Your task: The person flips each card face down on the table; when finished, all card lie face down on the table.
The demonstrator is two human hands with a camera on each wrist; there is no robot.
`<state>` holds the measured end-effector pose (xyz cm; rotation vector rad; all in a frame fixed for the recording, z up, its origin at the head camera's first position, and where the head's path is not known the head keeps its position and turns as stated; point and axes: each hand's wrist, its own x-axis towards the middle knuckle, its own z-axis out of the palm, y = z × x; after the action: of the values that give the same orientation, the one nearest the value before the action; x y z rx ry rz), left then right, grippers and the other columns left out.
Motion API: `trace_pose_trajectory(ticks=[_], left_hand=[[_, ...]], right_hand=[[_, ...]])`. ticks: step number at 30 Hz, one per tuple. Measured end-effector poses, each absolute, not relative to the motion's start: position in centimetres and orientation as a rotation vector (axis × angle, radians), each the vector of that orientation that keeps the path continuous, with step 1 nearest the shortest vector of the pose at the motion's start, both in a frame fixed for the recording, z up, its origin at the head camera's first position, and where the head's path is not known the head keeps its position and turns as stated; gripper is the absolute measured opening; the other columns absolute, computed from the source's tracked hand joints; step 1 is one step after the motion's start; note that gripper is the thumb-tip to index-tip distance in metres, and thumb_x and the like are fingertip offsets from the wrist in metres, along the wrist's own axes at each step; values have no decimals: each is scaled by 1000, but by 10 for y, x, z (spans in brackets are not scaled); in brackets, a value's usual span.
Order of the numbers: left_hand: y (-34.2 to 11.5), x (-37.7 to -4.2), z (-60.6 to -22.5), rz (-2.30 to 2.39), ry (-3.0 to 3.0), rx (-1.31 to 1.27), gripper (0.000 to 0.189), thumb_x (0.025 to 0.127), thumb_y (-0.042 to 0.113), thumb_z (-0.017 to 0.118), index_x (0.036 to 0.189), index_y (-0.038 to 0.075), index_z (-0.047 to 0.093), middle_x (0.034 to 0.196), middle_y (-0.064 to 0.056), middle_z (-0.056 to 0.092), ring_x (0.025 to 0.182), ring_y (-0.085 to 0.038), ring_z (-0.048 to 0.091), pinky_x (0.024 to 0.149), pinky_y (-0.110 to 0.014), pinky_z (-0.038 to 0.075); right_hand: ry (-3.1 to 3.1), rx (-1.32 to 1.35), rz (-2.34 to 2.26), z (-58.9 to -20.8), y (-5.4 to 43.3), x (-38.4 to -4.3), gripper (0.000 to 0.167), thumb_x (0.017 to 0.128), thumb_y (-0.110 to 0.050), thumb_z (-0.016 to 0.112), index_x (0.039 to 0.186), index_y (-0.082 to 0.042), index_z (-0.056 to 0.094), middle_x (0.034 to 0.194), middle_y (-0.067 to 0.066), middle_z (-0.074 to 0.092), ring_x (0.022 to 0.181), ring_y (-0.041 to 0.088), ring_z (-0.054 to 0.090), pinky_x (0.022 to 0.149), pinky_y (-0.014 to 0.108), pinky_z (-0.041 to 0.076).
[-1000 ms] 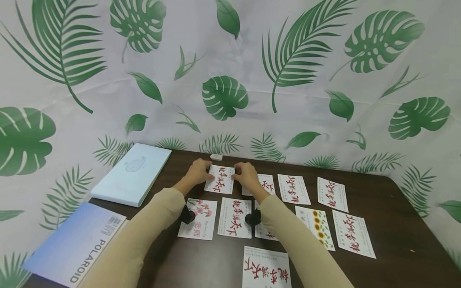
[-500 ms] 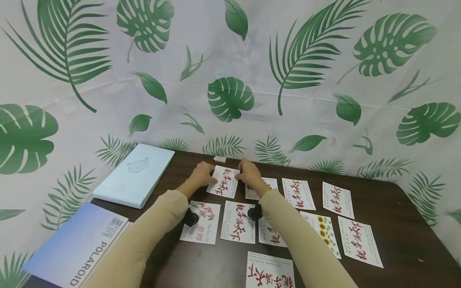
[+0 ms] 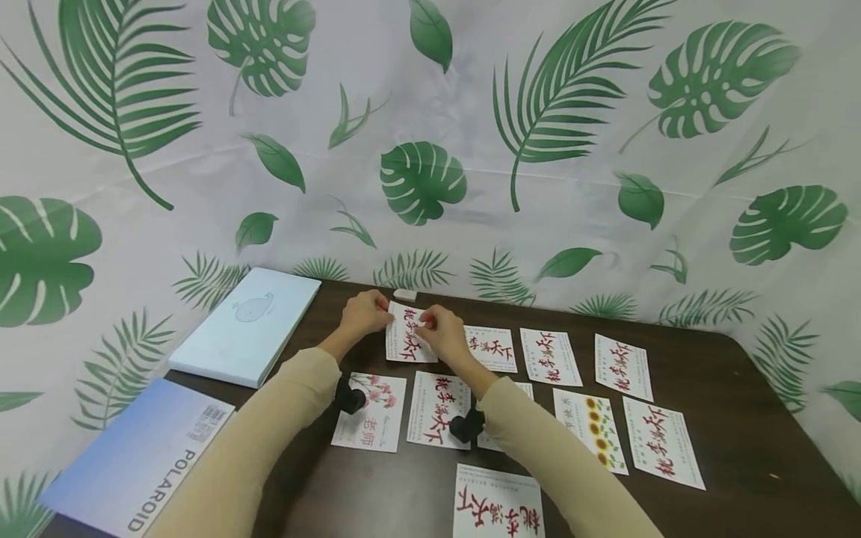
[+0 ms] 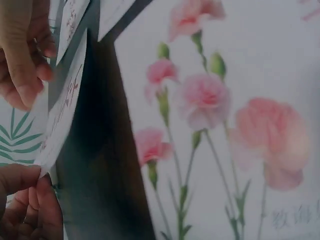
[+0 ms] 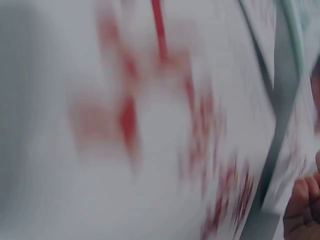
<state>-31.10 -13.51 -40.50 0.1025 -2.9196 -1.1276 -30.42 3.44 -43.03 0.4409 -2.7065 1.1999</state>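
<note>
My left hand [image 3: 365,314] pinches the left edge of a white card with red Chinese characters [image 3: 406,345], in the back row. In the left wrist view, the left thumb and fingers [image 4: 30,200] hold a corner of that card [image 4: 67,107], which looks slightly lifted. My right hand [image 3: 444,336] hovers over the card's right part, fingers loosely bent; in the left wrist view its fingers [image 4: 22,60] appear apart from the card. A carnation card [image 3: 377,418] lies below the left wrist. Blurred red script on another card [image 5: 130,120] fills the right wrist view.
More red-script cards lie in rows, such as one at the back [image 3: 551,357] and one in front [image 3: 498,501]. A sunflower card [image 3: 592,430] is at right. Left stand a pale blue box [image 3: 249,321] and a blue POLAROID box [image 3: 141,456]. A small white object [image 3: 405,295] sits behind.
The right hand has come off the card's right edge and shifted left over it. My left hand keeps its hold on the left edge. The view has shifted slightly.
</note>
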Motion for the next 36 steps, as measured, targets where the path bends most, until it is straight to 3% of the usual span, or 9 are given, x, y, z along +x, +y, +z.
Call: trace_pose_trajectory(ticks=[6, 10, 13, 16, 18, 21, 26, 30, 36], left_hand=[[-131, -307, -389, -1257, -2898, 106, 16, 77, 11, 64, 92, 4, 62, 82, -6, 67, 69, -16, 66, 67, -29, 54], [-125, -303, -383, -1557, -2805, 91, 20, 83, 10, 62, 101, 0, 63, 90, -11, 66, 62, -11, 65, 61, -23, 56], [-122, -299, -382, -1882, -2690, 55, 34, 92, 21, 58, 115, -4, 59, 109, -20, 64, 79, -22, 69, 71, -29, 57], [-120, -296, -386, -2106, -2593, 24, 50, 97, 35, 50, 130, -3, 50, 127, -24, 56, 103, -34, 63, 83, -38, 54], [-120, -294, -392, -2109, -2585, 19, 54, 97, 36, 49, 136, -1, 45, 132, -23, 52, 110, -36, 60, 86, -39, 53], [-120, -289, -404, -1955, -2600, 73, 49, 94, 26, 58, 134, 0, 48, 127, -21, 57, 107, -33, 62, 82, -37, 55], [-126, -285, -415, -1511, -2634, 178, 38, 81, 15, 73, 115, 2, 65, 104, -15, 69, 95, -26, 65, 81, -36, 54], [-133, -284, -417, -1288, -2703, 182, 35, 78, 16, 76, 108, 1, 67, 95, -13, 70, 91, -27, 64, 82, -41, 50], [-137, -285, -422, -1143, -2844, 201, 28, 77, 15, 76, 100, 1, 67, 87, -8, 67, 81, -22, 60, 75, -38, 49]], right_hand=[[-2762, 482, 1200, -421, 11, -279, 29, 78, -26, 76, 91, -3, 63, 77, 6, 63, 62, 10, 51, 53, 20, 40], [-2748, 452, 1123, -412, 12, -272, 22, 79, -17, 74, 91, -3, 62, 74, 5, 62, 59, 9, 50, 53, 21, 41], [-2692, 460, 1069, -403, 21, -271, 13, 78, -6, 69, 89, -2, 64, 70, 4, 63, 58, 11, 53, 53, 22, 43], [-2577, 420, 1041, -393, 31, -272, 9, 76, -1, 67, 85, -2, 65, 69, 5, 63, 59, 14, 55, 53, 25, 44], [-2508, 373, 1080, -389, 36, -273, 8, 77, 0, 65, 85, -1, 65, 71, 7, 64, 61, 16, 56, 54, 26, 45], [-2463, 291, 1260, -392, 41, -273, 9, 80, 0, 64, 89, 1, 64, 73, 9, 64, 59, 14, 56, 52, 25, 49], [-2443, 131, 1608, -411, 37, -277, 17, 81, 5, 63, 98, 7, 61, 74, 14, 63, 51, 8, 53, 49, 25, 54], [-2514, 46, 1534, -426, 30, -279, 20, 78, 3, 66, 97, 5, 61, 72, 14, 65, 47, 13, 56, 50, 27, 53], [-2688, 27, 1234, -436, 23, -279, 20, 73, -3, 72, 89, 1, 60, 72, 11, 65, 63, 22, 59, 60, 31, 47]])
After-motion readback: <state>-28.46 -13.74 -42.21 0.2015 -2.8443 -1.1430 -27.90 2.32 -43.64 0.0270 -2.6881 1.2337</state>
